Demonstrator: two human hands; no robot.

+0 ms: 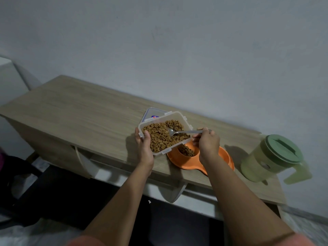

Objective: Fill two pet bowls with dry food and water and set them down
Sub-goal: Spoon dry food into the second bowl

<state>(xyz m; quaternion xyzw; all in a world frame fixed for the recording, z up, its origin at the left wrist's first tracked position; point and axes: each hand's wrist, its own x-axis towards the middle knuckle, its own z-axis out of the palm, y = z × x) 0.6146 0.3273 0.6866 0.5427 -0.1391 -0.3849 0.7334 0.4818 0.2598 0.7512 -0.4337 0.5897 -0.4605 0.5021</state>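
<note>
Head view: dark floor nearest, then pale wood-grain bench (74, 110) against a plain grey wall. Orange double pet bowl (225, 155) at bench front edge, partly hidden behind right hand (208, 145), left well holding kibble, right well's contents not visible. Left hand (144, 148) gripping clear food container (164, 134) of kibble, tilted over bowl; right hand pinching metal spoon (181, 132) dipped in kibble; lid (152, 114) behind, green lidded pitcher (269, 157) far right.
</note>
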